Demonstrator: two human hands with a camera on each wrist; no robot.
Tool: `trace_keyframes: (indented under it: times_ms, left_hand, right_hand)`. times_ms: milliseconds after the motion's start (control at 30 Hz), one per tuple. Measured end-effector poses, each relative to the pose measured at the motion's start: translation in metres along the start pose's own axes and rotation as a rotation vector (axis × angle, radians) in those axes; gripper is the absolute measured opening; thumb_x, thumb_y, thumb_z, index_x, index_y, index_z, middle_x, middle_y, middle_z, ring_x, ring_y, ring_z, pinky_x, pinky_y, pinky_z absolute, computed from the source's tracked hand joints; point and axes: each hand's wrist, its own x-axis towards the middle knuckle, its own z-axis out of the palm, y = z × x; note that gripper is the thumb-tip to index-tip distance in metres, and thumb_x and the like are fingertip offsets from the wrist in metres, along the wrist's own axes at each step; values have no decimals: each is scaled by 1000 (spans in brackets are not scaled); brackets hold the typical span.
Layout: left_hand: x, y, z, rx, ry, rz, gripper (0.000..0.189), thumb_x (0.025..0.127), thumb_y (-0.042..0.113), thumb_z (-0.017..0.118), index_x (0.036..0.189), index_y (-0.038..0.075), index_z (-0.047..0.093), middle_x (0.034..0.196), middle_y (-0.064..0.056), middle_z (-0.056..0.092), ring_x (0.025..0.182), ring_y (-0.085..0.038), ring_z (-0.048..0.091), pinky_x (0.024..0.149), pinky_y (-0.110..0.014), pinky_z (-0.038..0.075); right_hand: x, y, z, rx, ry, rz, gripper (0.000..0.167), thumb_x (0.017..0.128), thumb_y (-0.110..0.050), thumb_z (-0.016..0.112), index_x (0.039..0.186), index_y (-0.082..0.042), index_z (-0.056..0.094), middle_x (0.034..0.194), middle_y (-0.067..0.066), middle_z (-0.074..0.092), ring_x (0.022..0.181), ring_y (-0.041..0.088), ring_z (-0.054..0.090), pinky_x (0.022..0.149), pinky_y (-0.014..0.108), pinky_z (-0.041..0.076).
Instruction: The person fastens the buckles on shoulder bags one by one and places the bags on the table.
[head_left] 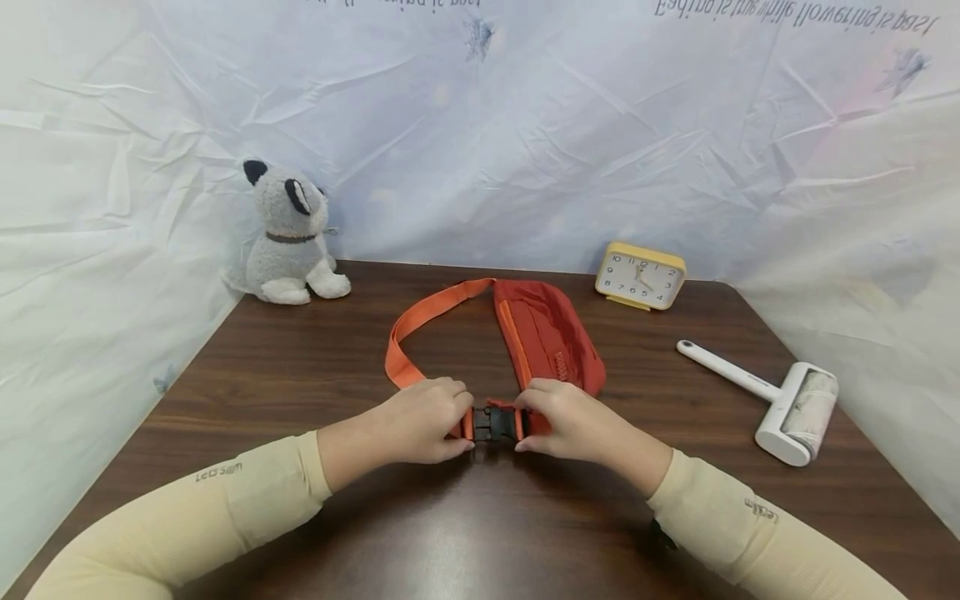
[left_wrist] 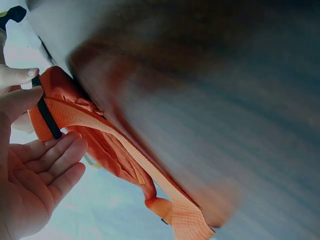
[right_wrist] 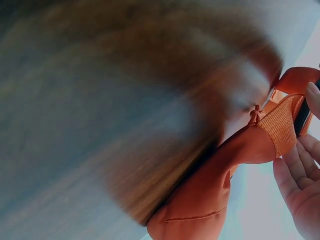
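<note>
At twelve o'clock, the left hand (head_left: 423, 421) pinches the nine-o'clock end of a black buckle (head_left: 498, 423) and the right hand (head_left: 573, 421) its three-o'clock end, fingers clamped on both; the plastic looks stiff, best held by these ends; beyond, towards one o'clock on the desk (head_left: 465, 525), lies the red bag (head_left: 553, 337), probably light and soft, its orange strap (head_left: 400, 342) looping out at eleven

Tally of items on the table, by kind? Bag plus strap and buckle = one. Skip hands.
Red waist bag: 1
Gray-and-white plush dog: 1
Yellow analog clock: 1
White lint roller: 1
Total: 4
</note>
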Motion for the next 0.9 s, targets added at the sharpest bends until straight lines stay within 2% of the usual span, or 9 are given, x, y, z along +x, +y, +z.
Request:
trace_keyframes:
  times_ms: [433,900]
  left_hand:
    - [0,1,1,3,-8,-1,34,81,37,71,89,6,60,74,3,47,64,-10,44,58,-23,40]
    - [-2,1,2,20,27,28,35,81,37,71,90,5,61,74,2,48,63,-10,43,57,-23,40]
  right_hand:
    - [1,-2,0,4,-4,-1,38,71,-30,83,99,-9,66,89,-1,57,76,10,52,67,22,46]
    - [3,-4,1,25,2,-9,38,71,-29,83,99,-9,66,89,-2,57,75,9,53,67,21,46]
